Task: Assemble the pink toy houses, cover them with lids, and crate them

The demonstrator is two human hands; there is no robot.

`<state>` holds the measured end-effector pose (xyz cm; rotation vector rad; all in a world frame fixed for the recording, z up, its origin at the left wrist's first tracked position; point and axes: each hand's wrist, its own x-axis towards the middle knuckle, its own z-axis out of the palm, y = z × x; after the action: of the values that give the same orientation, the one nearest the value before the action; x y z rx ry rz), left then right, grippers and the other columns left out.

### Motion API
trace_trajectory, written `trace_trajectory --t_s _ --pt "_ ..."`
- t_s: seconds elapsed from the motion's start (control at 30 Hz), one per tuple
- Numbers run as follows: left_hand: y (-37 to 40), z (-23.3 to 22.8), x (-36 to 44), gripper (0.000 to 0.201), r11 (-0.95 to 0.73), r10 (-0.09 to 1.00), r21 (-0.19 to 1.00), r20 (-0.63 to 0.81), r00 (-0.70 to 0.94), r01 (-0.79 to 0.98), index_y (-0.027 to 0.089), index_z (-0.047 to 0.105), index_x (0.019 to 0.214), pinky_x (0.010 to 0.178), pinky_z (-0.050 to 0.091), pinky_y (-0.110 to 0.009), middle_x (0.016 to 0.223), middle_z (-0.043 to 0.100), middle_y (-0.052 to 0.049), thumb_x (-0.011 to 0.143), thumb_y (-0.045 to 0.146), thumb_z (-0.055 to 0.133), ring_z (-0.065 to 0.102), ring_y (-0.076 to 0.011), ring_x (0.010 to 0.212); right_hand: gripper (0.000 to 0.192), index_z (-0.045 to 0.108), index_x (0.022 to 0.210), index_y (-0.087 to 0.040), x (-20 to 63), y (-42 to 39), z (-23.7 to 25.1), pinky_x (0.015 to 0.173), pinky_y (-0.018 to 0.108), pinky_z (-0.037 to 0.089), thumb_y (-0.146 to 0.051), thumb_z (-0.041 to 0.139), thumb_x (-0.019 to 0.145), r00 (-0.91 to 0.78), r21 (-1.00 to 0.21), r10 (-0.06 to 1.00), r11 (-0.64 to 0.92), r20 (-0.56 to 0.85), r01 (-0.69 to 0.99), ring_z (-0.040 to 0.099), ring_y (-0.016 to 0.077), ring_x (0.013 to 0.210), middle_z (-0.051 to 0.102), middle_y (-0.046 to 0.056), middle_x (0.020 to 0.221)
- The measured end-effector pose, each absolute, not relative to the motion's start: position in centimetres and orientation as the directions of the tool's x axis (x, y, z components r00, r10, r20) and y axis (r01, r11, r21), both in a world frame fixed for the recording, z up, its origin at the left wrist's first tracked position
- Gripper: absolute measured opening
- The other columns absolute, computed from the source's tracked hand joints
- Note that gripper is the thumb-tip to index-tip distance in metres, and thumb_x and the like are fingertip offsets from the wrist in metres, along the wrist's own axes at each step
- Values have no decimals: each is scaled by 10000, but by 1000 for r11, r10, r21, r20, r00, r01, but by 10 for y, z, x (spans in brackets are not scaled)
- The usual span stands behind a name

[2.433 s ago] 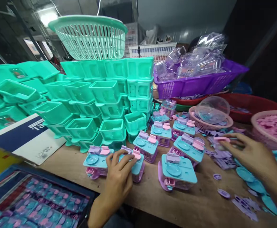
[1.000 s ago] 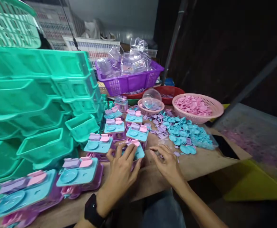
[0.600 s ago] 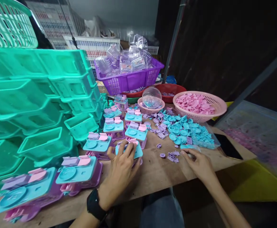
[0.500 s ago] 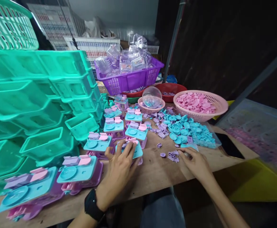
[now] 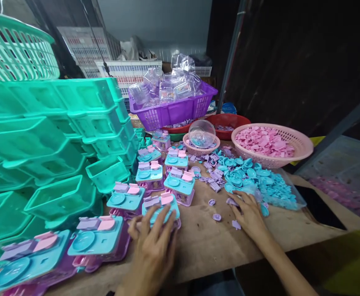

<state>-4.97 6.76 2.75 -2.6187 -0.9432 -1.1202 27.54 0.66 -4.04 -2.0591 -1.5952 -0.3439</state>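
Observation:
My left hand (image 5: 152,250) lies with spread fingers on the blue top of a toy set (image 5: 159,202) that has a purple base and small lilac and pink blocks on it. My right hand (image 5: 249,213) lies flat on the wooden table (image 5: 204,240), its fingertips at loose small purple pieces (image 5: 231,201) on the near edge of a heap of blue discs (image 5: 260,181). Nothing shows inside that hand. Several more finished toy sets (image 5: 180,183) stand in rows to the left and behind.
Stacked green trays (image 5: 59,135) fill the left, with a green basket (image 5: 13,53) on top. Behind stand a purple basket (image 5: 173,113) of clear shells, a red bowl (image 5: 232,121), a small pink basket (image 5: 201,146) and a pink basket (image 5: 303,144) of pink parts. A dark phone (image 5: 318,203) lies right.
My right hand went from beside the toy set out to the right, to the loose purple pieces and blue discs. My left hand has stayed on the toy set. The view dropped slightly.

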Motion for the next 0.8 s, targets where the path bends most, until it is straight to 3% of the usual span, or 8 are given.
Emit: trace_trajectory --t_s 0.1,0.17,0.27,0.47,0.53,0.7,0.8 --pt "54 14 -32 374 -904 385 176 735 559 390 197 609 1269 1072 383 -442 1169 740 -82 934 66 504 616 -246 1146 455 705 1274 -262 276 25 -25 853 499 486 -246 484 876 293 -252 835 -192 466 948 606 327 1074 670 103 1287" --pt "51 8 -16 383 -938 343 209 681 646 278 167 607 1249 1015 476 -398 1178 729 -93 910 54 470 638 -235 1109 403 722 1234 -267 272 43 -14 865 477 468 -283 496 901 275 -264 852 -169 445 950 600 319 1103 680 88 1278" --pt "53 3 14 426 -900 425 314 489 762 301 156 580 1306 991 562 -426 1314 671 -114 905 71 469 629 -274 1171 353 744 1181 -250 267 77 -4 851 453 437 -316 466 973 249 -242 878 -159 409 957 590 316 1115 701 101 1234" --pt "68 -10 73 603 -765 565 494 204 799 414 130 382 1540 1149 472 -563 1549 470 -174 978 247 568 472 -365 1404 242 753 1098 -228 262 130 -3 850 470 374 -284 577 943 158 -163 932 -110 327 981 572 348 1105 732 127 1123" --pt "71 -16 80 605 -754 567 505 177 804 421 108 381 1542 1166 450 -582 1561 456 -187 993 286 563 449 -376 1425 189 750 1043 -216 262 135 -4 853 471 357 -251 612 919 127 -152 947 -84 295 985 564 359 1120 745 120 1075" --pt "70 -22 63 370 -756 558 537 229 798 375 160 587 1359 1227 373 -591 1495 547 -103 1000 212 513 457 -324 1419 84 750 900 -245 266 109 -7 835 431 331 -235 733 818 12 -154 978 21 210 988 575 333 1112 735 60 1145" --pt "67 -23 48 375 -720 583 594 237 777 359 168 599 1325 1212 410 -560 1460 568 -103 953 175 562 459 -315 1411 31 764 811 -280 269 91 1 805 408 316 -301 781 798 -29 -195 983 64 179 979 592 324 1084 745 29 1094"
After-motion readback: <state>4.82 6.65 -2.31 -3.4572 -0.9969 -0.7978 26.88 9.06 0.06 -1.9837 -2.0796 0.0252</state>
